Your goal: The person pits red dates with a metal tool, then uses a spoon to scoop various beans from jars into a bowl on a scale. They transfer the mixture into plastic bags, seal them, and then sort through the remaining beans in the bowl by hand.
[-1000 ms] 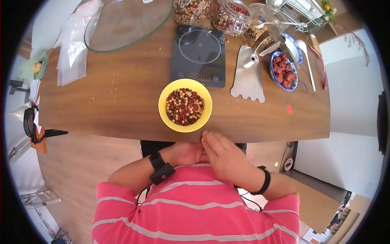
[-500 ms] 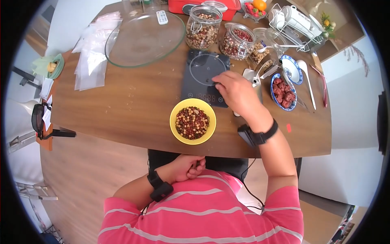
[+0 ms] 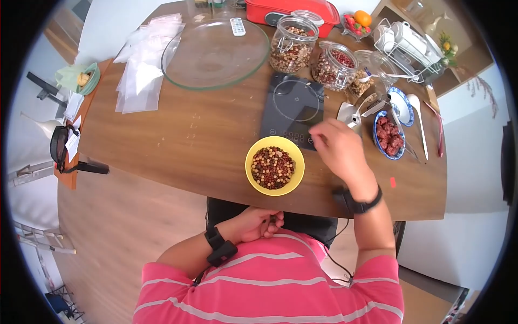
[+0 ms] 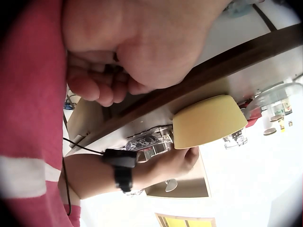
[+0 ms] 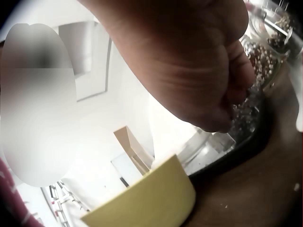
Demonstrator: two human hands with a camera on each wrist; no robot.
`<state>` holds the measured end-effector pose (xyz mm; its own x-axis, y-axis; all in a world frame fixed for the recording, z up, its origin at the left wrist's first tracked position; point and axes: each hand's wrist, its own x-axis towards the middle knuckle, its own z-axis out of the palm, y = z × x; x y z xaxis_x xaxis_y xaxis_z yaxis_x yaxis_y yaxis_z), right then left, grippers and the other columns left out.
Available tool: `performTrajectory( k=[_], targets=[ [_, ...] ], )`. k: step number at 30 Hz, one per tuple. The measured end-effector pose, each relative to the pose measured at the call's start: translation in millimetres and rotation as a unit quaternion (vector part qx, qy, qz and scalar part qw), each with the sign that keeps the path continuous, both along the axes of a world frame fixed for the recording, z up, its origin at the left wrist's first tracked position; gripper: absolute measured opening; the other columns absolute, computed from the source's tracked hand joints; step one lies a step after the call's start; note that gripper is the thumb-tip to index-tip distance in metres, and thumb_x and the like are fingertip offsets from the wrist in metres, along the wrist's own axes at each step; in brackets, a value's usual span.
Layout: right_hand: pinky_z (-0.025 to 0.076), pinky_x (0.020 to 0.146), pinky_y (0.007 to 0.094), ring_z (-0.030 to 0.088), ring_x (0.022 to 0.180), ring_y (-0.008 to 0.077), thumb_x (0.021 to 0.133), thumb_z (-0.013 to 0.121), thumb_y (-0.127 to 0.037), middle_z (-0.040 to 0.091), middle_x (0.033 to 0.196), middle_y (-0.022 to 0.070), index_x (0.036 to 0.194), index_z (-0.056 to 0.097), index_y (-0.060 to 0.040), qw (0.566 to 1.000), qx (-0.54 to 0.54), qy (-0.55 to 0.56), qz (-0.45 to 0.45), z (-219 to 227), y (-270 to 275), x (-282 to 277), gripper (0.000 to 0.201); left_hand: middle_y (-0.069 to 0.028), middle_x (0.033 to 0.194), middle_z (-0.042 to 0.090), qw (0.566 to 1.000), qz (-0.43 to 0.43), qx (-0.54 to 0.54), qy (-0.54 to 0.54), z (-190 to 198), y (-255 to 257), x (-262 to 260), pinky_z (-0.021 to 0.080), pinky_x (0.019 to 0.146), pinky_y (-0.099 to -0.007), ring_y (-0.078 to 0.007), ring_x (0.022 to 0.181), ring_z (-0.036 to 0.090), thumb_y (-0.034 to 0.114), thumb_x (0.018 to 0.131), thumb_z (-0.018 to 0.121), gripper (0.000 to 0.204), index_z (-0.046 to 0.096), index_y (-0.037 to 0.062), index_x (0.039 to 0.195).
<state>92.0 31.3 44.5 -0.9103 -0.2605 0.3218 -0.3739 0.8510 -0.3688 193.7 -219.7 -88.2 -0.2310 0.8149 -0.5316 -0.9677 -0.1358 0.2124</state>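
Palm up at the table's front edge, the left hand (image 3: 258, 223) (image 4: 137, 42) has its fingers curled round a small dark thing, partly hidden. The right hand (image 3: 342, 148) (image 5: 189, 61) hovers by the lower right corner of the black induction cooktop (image 3: 286, 116), its fingers loosely bent; nothing shows in them. Between the hands, on the table, stands a yellow bowl (image 3: 250, 164) (image 4: 210, 123) (image 5: 156, 201) of mixed red, tan and dark beans (image 3: 273, 167), just below the cooktop.
Jars of beans (image 3: 291, 51) stand behind the cooktop. Right of it lie a metal scraper (image 3: 346, 112), a blue-rimmed bowl of dark red balls (image 3: 388, 135) and a white spoon (image 3: 420, 124). A glass plate (image 3: 216, 59) and plastic bags (image 3: 141, 81) lie left.
From over the left hand, the right hand went up to the cooktop, then drew back slightly toward its lower right corner. The left hand stays low, its fingers now curled. The head view has shifted.
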Motion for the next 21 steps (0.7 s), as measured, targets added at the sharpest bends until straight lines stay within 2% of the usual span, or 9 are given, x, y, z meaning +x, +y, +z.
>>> performTrajectory(
  k=[1, 3, 7, 11, 13, 16, 17, 19, 21],
  targets=[
    [0.055, 0.071, 0.0396, 0.068, 0.081, 0.0297, 0.083, 0.072, -0.005, 0.070, 0.088, 0.0088, 0.091, 0.073, -0.0089, 0.995, -0.081, -0.029, -0.042, 9.1, -1.2, 19.0, 0.009, -0.0045, 0.089, 0.057, 1.000, 0.003, 0.000, -0.004, -2.3, -0.8, -0.1, 0.041, 0.053, -0.0241, -0.0117, 0.061, 0.045, 0.033, 0.107, 0.053, 0.026, 0.058, 0.0078, 0.101],
    [0.056, 0.068, 0.0369, 0.068, 0.078, 0.0298, 0.080, 0.076, 0.000, 0.070, 0.088, 0.0092, 0.092, 0.073, -0.0079, 0.967, -0.225, -0.117, -0.021, 22.6, -8.9, 63.3, 0.014, -0.0069, 0.095, 0.063, 1.000, -0.021, 0.009, 0.016, -8.6, -2.4, 0.9, 0.048, 0.058, -0.0266, -0.0147, 0.068, 0.056, 0.034, 0.107, 0.054, 0.029, 0.061, 0.0057, 0.107],
    [0.057, 0.066, 0.0372, 0.070, 0.079, 0.0277, 0.078, 0.077, 0.002, 0.070, 0.087, 0.0059, 0.089, 0.072, -0.0095, 0.957, -0.225, -0.129, 0.128, 4.6, -36.9, 118.6, 0.017, -0.0085, 0.099, 0.068, 0.996, -0.052, 0.071, 0.000, -11.5, -0.7, -1.3, 0.058, 0.067, -0.0288, -0.0177, 0.085, 0.068, 0.032, 0.107, 0.051, 0.030, 0.064, 0.0054, 0.112],
    [0.058, 0.067, 0.0380, 0.071, 0.079, 0.0284, 0.077, 0.077, 0.001, 0.071, 0.088, 0.0067, 0.092, 0.073, -0.0086, 0.964, -0.182, -0.110, 0.160, -27.8, -44.7, 135.8, 0.019, -0.0096, 0.095, 0.067, 0.999, -0.039, -0.009, -0.001, 9.8, 10.5, 1.6, 0.053, 0.063, -0.0278, -0.0178, 0.078, 0.064, 0.034, 0.111, 0.037, 0.041, 0.063, 0.0028, 0.115],
    [0.058, 0.066, 0.0382, 0.071, 0.078, 0.0284, 0.077, 0.076, 0.002, 0.071, 0.089, 0.0072, 0.092, 0.073, -0.0081, 0.965, -0.177, -0.104, 0.166, -31.4, -41.3, 139.2, 0.019, -0.0075, 0.081, 0.061, 0.998, -0.053, -0.018, -0.006, 12.1, 11.9, 1.1, 0.044, 0.055, -0.0266, -0.0167, 0.066, 0.057, 0.036, 0.110, 0.040, 0.040, 0.063, 0.0044, 0.101],
    [0.054, 0.057, 0.0348, 0.068, 0.068, 0.0258, 0.078, 0.077, 0.003, 0.072, 0.088, 0.0078, 0.092, 0.073, -0.0055, 0.966, -0.251, -0.017, 0.066, -29.6, -17.9, 136.4, 0.018, -0.0030, 0.070, 0.054, 0.996, -0.076, 0.027, 0.024, 6.7, 2.4, 2.8, 0.035, 0.048, -0.0235, -0.0112, 0.052, 0.042, 0.036, 0.110, 0.043, 0.042, 0.057, 0.0078, 0.083],
    [0.054, 0.057, 0.0348, 0.068, 0.068, 0.0258, 0.078, 0.077, 0.003, 0.072, 0.088, 0.0078, 0.092, 0.073, -0.0055, 0.966, -0.252, -0.001, 0.060, -32.6, -8.1, 138.7, 0.018, -0.0011, 0.061, 0.045, 0.987, -0.102, 0.013, 0.126, 35.0, 4.7, 0.5, 0.030, 0.047, -0.0247, -0.0096, 0.049, 0.036, 0.038, 0.110, 0.044, 0.049, 0.047, 0.0110, 0.069],
    [0.051, 0.054, 0.0304, 0.065, 0.061, 0.0204, 0.082, 0.077, 0.003, 0.070, 0.082, 0.0074, 0.094, 0.073, -0.0049, 0.948, -0.314, -0.009, -0.061, -39.4, 14.2, 144.6, 0.014, 0.0022, 0.058, 0.040, 0.988, -0.128, 0.027, 0.085, 71.6, 6.5, -3.9, 0.026, 0.048, -0.0258, -0.0083, 0.051, 0.033, 0.037, 0.110, 0.046, 0.050, 0.046, 0.0116, 0.067],
    [0.049, 0.052, 0.0275, 0.062, 0.058, 0.0157, 0.087, 0.076, 0.001, 0.069, 0.077, 0.0069, 0.095, 0.073, -0.0046, 0.945, -0.311, 0.018, -0.095, -50.0, 39.2, 149.6, 0.010, 0.0018, 0.059, 0.038, 0.972, -0.160, -0.003, 0.173, 126.1, 14.9, -32.8, 0.026, 0.049, -0.0276, -0.0106, 0.053, 0.033, 0.036, 0.109, 0.050, 0.048, 0.043, 0.0113, 0.068]
  ],
)
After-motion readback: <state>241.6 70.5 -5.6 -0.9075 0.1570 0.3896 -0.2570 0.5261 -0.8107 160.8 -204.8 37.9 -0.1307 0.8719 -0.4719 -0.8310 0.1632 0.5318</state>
